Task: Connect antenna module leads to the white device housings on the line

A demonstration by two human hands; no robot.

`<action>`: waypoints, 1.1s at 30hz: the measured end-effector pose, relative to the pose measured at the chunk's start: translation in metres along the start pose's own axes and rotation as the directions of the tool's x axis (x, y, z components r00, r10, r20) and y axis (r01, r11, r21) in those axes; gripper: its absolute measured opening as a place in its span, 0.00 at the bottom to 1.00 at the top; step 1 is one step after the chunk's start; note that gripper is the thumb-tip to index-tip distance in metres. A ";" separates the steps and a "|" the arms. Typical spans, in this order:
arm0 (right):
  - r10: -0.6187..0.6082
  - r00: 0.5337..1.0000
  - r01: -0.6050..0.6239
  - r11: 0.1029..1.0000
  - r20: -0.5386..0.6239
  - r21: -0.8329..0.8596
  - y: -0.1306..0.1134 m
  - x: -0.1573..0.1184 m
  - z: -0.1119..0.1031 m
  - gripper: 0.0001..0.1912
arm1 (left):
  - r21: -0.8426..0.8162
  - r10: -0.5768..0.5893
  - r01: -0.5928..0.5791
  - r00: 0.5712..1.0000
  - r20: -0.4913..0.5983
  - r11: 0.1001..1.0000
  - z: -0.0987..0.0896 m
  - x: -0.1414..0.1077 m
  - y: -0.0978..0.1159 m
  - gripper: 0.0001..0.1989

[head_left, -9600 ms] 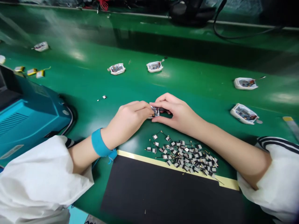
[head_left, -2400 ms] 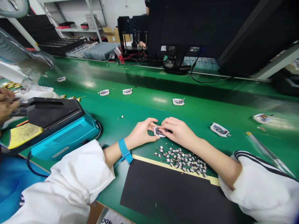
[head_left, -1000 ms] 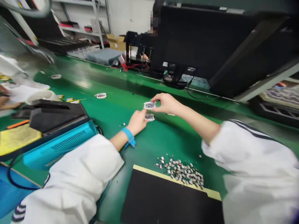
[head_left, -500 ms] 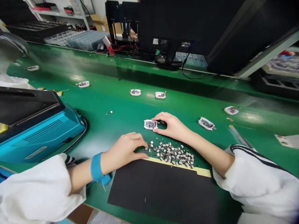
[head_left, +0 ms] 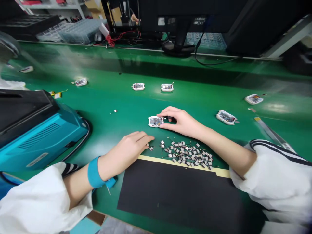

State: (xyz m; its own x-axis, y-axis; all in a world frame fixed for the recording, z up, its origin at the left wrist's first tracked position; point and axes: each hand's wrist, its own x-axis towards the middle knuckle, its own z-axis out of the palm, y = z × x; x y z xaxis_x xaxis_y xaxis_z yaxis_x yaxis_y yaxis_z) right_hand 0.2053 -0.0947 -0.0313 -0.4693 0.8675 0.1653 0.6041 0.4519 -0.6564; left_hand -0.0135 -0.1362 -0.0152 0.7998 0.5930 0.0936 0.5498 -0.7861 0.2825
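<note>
The right hand (head_left: 181,122) is half closed, thumb and fingers curved toward each other, its fingertips (head_left: 161,114) at the right end of the module (head_left: 155,121). A small dark bit shows between finger and thumb, but I cannot tell whether it is pinched, or whether the module is truly gripped. The module lies flat on the bench (head_left: 122,100), about midway between the near and far edges: a white frame around a small populated board. It looks light and stiff but delicate, so the white rim seems the place to take hold, with fingers kept off the board, and it would probably slide easily on the glossy surface. The left hand (head_left: 129,146) lies open, palm down, holding nothing visible, its fingertips just beside a small part (head_left: 151,148) at the left end of a loose pile of parts (head_left: 186,154). These look tiny and wiry, apt to snag each other, so a pinch on 1 body seems safer than a grab. Nearer the edge lies a black mat (head_left: 170,195), and a teal machine (head_left: 41,139) stands toward the left edge, with 6 more modules (head_left: 167,87) spread across the bench
</note>
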 end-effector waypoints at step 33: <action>0.066 0.995 -0.078 0.980 0.071 0.181 -0.042 -0.009 0.004 0.02 | -0.072 -0.014 -0.011 0.943 -0.334 0.997 -0.011 0.023 -0.010 0.05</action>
State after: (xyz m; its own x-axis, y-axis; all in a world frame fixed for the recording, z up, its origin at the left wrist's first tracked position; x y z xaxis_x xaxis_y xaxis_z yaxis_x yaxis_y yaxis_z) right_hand 0.1813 -0.1227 -0.0082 -0.4725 0.8786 0.0689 0.5125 0.3375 -0.7896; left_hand -0.0032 -0.1126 -0.0060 0.6657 0.6282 0.4027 0.5222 -0.7777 0.3499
